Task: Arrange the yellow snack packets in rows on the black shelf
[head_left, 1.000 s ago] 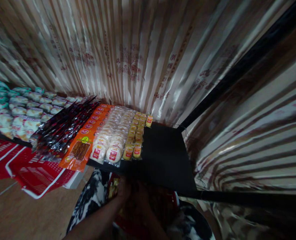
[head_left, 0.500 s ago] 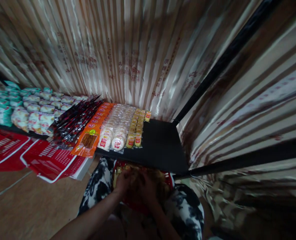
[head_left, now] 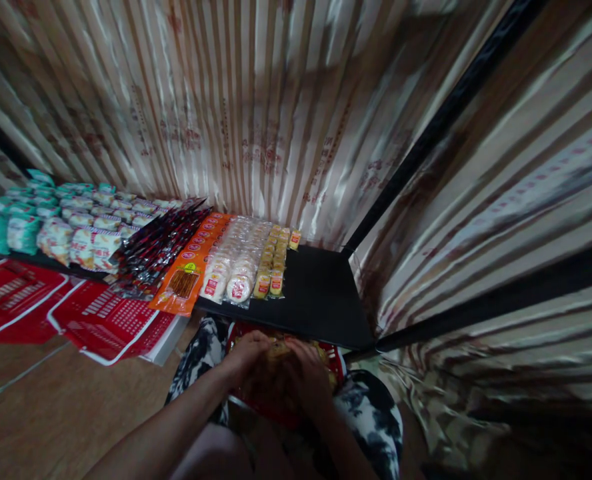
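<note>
In a red basket (head_left: 342, 357) between my knees lie yellowish wrapped snack packets (head_left: 279, 348), dim and hard to tell apart. My left hand (head_left: 246, 353) is at the basket's left side with its fingers curled in toward the packets. What they close on is hidden. On the right, my right hand (head_left: 310, 367) rests over the packets with its fingers stretched out. Just beyond the basket, a black shelf (head_left: 326, 293) carries two rows of small yellow wrapped cakes (head_left: 270, 267), with one single yellow packet (head_left: 295, 239) at the back right.
Left of the yellow cakes stand white round packaged cakes (head_left: 239, 287), an orange snack bag (head_left: 186, 280), dark shiny packets (head_left: 161, 247), and white and green packs (head_left: 23, 230). Red baskets (head_left: 111, 317) sit below the shelf's left part. A black post (head_left: 401, 177) and striped curtain (head_left: 256, 100) border the shelf.
Both hands have risen slightly out of the packets, and the right hand has moved a little to the right. The view has shifted slightly. The shelf rows look the same.
</note>
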Demonstrator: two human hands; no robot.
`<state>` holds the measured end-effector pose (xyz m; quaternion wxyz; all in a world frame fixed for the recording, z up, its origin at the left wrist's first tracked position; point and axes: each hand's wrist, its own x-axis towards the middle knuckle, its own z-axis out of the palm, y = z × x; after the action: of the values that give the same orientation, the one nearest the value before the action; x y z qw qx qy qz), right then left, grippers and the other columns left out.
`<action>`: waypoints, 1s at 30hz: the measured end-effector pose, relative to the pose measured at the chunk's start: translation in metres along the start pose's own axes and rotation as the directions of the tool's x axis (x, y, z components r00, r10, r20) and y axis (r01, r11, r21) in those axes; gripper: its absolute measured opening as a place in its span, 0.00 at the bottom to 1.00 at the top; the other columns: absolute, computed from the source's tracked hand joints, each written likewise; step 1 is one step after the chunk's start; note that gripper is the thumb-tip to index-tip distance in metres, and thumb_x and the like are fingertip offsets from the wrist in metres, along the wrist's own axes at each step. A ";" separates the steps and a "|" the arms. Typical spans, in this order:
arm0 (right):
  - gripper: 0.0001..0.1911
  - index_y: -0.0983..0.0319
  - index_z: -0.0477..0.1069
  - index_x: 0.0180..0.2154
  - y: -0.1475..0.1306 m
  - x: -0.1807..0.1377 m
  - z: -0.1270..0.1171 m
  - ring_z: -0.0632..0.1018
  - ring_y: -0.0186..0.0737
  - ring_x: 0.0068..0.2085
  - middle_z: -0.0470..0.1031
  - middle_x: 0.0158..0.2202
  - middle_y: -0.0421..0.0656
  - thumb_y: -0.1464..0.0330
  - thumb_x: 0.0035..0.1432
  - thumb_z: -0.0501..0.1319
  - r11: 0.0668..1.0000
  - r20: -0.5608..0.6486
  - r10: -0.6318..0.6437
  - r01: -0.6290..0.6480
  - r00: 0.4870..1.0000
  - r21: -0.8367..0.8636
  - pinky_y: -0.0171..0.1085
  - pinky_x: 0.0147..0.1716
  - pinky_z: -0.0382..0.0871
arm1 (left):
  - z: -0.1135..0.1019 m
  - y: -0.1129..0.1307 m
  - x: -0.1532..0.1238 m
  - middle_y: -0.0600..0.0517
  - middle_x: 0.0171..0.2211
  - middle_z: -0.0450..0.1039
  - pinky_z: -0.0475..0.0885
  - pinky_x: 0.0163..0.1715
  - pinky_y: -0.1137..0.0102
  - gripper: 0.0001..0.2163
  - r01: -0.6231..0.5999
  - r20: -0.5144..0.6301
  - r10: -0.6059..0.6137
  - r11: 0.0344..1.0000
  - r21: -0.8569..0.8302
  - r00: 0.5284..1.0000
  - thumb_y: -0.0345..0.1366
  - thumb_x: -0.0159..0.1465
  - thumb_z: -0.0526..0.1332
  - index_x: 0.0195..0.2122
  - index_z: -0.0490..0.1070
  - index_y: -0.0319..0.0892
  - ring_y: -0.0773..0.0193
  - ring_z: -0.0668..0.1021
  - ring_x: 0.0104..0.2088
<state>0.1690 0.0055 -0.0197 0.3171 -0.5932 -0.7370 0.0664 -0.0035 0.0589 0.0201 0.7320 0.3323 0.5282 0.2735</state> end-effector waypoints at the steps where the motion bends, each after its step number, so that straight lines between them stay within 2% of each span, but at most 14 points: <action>1: 0.15 0.59 0.68 0.47 0.002 0.002 -0.003 0.73 0.43 0.48 0.74 0.46 0.45 0.65 0.58 0.54 1.000 -0.008 -0.013 0.013 1.000 0.010 0.44 0.48 0.67 | 0.001 0.004 0.000 0.60 0.18 0.64 0.54 0.15 0.78 0.08 -0.003 0.015 0.003 1.000 0.006 1.000 0.37 0.48 0.59 0.27 0.63 0.41 0.73 0.66 0.16; 4: 0.15 0.60 0.69 0.47 0.003 0.010 -0.012 0.74 0.41 0.46 0.75 0.44 0.45 0.63 0.59 0.53 0.999 -0.037 0.006 -0.004 0.999 0.050 0.42 0.46 0.69 | 0.008 0.018 0.000 0.58 0.21 0.68 0.54 0.14 0.78 0.09 0.004 0.084 -0.001 0.999 -0.037 0.996 0.40 0.52 0.57 0.31 0.64 0.42 0.71 0.71 0.16; 7: 0.16 0.59 0.69 0.47 0.003 0.018 -0.021 0.75 0.41 0.46 0.75 0.43 0.46 0.62 0.59 0.53 0.992 -0.041 0.085 -0.081 0.996 0.096 0.41 0.46 0.69 | 0.015 0.031 0.000 0.53 0.22 0.72 0.59 0.17 0.78 0.12 0.007 0.143 0.008 0.995 -0.100 0.990 0.42 0.55 0.54 0.37 0.63 0.41 0.66 0.76 0.21; 14: 0.17 0.60 0.71 0.45 0.013 0.038 -0.030 0.76 0.40 0.42 0.76 0.41 0.45 0.60 0.58 0.54 0.922 -0.008 0.298 -0.285 0.955 0.263 0.36 0.41 0.71 | 0.033 0.053 0.009 0.51 0.22 0.73 0.64 0.21 0.77 0.14 -0.033 0.189 0.059 0.990 -0.138 0.980 0.42 0.58 0.53 0.41 0.64 0.38 0.67 0.76 0.22; 17: 0.17 0.61 0.71 0.43 0.019 0.046 -0.031 0.76 0.39 0.42 0.75 0.42 0.46 0.60 0.57 0.54 0.873 -0.024 0.360 -0.327 0.933 0.363 0.34 0.40 0.71 | 0.044 0.062 0.017 0.53 0.23 0.72 0.64 0.20 0.77 0.15 -0.044 0.192 0.066 0.992 -0.117 0.979 0.40 0.57 0.55 0.43 0.64 0.37 0.68 0.75 0.21; 22: 0.18 0.61 0.73 0.40 0.033 0.066 -0.031 0.76 0.39 0.37 0.75 0.39 0.47 0.57 0.53 0.57 0.791 -0.058 0.477 -0.400 0.877 0.463 0.35 0.36 0.72 | 0.067 0.076 0.036 0.53 0.25 0.71 0.63 0.20 0.79 0.18 -0.070 0.104 0.073 0.997 -0.029 0.992 0.34 0.55 0.57 0.47 0.62 0.37 0.71 0.74 0.22; 26: 0.20 0.62 0.73 0.40 0.047 0.091 -0.030 0.77 0.41 0.37 0.76 0.39 0.47 0.55 0.51 0.57 0.705 -0.047 0.571 -0.460 0.820 0.540 0.36 0.35 0.72 | 0.088 0.087 0.054 0.50 0.32 0.72 0.64 0.21 0.79 0.20 -0.130 -0.023 0.131 0.990 0.047 0.991 0.32 0.55 0.56 0.50 0.62 0.36 0.68 0.75 0.31; 30: 0.24 0.63 0.70 0.42 0.065 0.122 -0.027 0.78 0.41 0.35 0.77 0.36 0.47 0.54 0.49 0.56 0.658 -0.030 0.616 -0.493 0.787 0.570 0.37 0.35 0.72 | 0.108 0.098 0.075 0.48 0.40 0.72 0.66 0.24 0.79 0.19 -0.198 -0.074 0.211 0.969 0.148 0.975 0.31 0.58 0.55 0.52 0.62 0.40 0.66 0.74 0.37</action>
<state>0.2262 0.1287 0.0190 0.5126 -0.6816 -0.4302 0.2959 0.1166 0.1560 0.0758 0.6505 0.4231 0.5410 0.3243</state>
